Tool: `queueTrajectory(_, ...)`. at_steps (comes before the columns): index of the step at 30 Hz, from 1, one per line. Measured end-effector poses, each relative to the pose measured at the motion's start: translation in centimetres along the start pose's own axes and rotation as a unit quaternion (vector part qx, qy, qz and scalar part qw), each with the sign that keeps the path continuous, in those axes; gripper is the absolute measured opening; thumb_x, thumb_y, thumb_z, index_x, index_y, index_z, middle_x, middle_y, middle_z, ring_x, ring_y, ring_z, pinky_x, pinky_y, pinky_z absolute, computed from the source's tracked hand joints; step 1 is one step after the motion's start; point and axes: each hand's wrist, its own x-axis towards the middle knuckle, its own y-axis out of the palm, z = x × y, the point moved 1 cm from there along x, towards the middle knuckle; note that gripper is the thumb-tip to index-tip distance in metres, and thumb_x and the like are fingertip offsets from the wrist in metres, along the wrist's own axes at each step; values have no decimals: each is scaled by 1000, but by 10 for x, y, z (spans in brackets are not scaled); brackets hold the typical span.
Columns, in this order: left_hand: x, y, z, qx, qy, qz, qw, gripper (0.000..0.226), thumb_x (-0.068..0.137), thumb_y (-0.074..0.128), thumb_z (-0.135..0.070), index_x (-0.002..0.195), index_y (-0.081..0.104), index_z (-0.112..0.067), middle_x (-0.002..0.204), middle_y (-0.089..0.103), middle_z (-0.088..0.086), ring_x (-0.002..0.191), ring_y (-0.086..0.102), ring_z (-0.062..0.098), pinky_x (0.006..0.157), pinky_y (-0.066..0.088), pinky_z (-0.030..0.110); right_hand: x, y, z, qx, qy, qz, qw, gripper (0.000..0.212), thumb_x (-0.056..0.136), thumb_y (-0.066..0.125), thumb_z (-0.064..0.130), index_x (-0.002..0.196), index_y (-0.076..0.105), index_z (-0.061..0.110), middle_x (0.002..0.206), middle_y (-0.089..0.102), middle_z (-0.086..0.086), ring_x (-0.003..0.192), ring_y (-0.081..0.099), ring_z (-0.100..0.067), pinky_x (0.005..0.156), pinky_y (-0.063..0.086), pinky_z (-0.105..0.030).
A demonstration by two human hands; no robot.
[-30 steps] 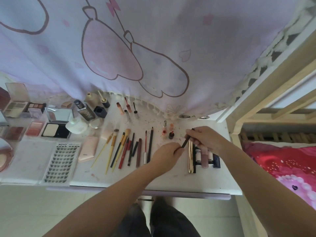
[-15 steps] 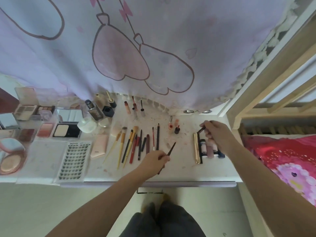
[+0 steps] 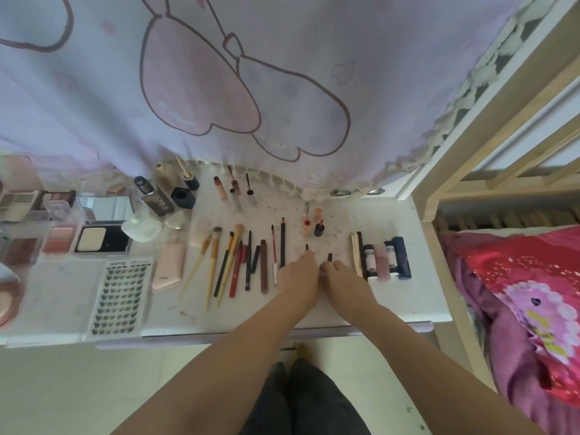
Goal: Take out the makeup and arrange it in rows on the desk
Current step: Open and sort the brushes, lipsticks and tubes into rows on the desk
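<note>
Head view: left hand (image 3: 298,274) and right hand (image 3: 340,274) now side by side mid-worktop (image 3: 417,296), pinching thin pencil (image 3: 306,247) and short cap (image 3: 330,257), lowered into row.

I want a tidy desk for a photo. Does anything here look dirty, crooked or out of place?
Yes. The desk surface has dark specks and reddish smears, thickest around the small nail-polish bottles. The bamboo-handled brushes fan out at different angles and are not parallel. The lipstick tubes on the right lie neatly side by side.
</note>
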Motion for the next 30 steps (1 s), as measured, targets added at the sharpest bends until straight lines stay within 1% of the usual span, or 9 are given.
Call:
queueTrajectory(5, -4, -4, 8, 31, 13, -9, 999, 26, 99, 33, -13, 123, 40, -10, 102, 65, 9, 90, 63, 26, 68, 41, 32, 9, 0, 2, -56, -44, 0, 997, 23, 98, 40, 19, 119, 41, 13, 111, 51, -8, 100, 53, -27, 67, 41, -32)
queueTrajectory(11, -14, -11, 10, 37, 16, -38, 998, 25, 101, 34, -18, 124, 42, -11, 107, 63, 8, 95, 61, 25, 67, 41, 30, 8, -13, 2, -44, -73, 4, 996, 31, 100, 35, 23, 129, 41, 15, 117, 53, -6, 104, 55, -24, 72, 44, -32)
queueTrajectory(14, -16, -10, -4, -6, 48, -59, 997, 25, 100, 34, -22, 119, 46, -12, 103, 63, 7, 91, 60, 25, 68, 44, 34, 16, -39, -14, 10, -23, -32, 999, 28, 100, 35, 22, 125, 47, 16, 119, 55, -1, 103, 58, -21, 84, 43, -33)
queueTrajectory(17, -15, -5, -33, -30, 77, -32, 996, 22, 100, 35, -27, 113, 46, -12, 99, 59, 6, 81, 54, 20, 64, 41, 31, 36, -64, -39, 51, 38, -36, 997, 24, 98, 37, 16, 112, 56, 12, 110, 60, -7, 98, 58, -22, 84, 45, -31)
queueTrajectory(20, -2, -2, -58, -37, 39, 12, 998, 20, 97, 41, -23, 114, 43, -12, 107, 55, 7, 84, 46, 18, 70, 39, 31, 52, -80, -55, 87, 64, -18, 994, 23, 96, 39, 11, 104, 61, 9, 105, 64, -10, 91, 57, -21, 80, 46, -29)
queueTrajectory(22, 10, -2, -68, -34, -2, 17, 999, 22, 97, 41, -22, 116, 44, -10, 113, 55, 8, 95, 51, 21, 72, 38, 32, 60, -85, -60, 107, 66, 4, 992, 23, 94, 40, 9, 101, 63, 8, 105, 65, -10, 93, 59, -21, 81, 47, -29)
queueTrajectory(25, 22, -2, -74, -31, -49, 9, 998, 33, 98, 37, -33, 118, 47, -8, 117, 55, 10, 106, 53, 25, 76, 41, 33, 69, -85, -65, 118, 49, 37, 991, 24, 93, 41, 7, 102, 63, 6, 106, 65, -10, 95, 58, -22, 80, 44, -27)
queueTrajectory(28, 26, -1, -76, -38, -73, 18, 996, 41, 96, 41, -39, 121, 48, -8, 120, 53, 10, 110, 51, 28, 83, 45, 37, 75, -84, -67, 119, 30, 49, 991, 22, 93, 43, 9, 105, 62, 5, 107, 64, -12, 97, 58, -23, 81, 45, -28)
queueTrajectory(30, 24, 4, -76, -30, -78, 22, 996, 40, 94, 44, -39, 121, 48, -9, 119, 53, 9, 108, 52, 27, 82, 45, 37, 77, -85, -68, 116, 18, 52, 992, 21, 94, 44, 13, 104, 61, 5, 105, 64, -13, 95, 58, -24, 81, 47, -31)
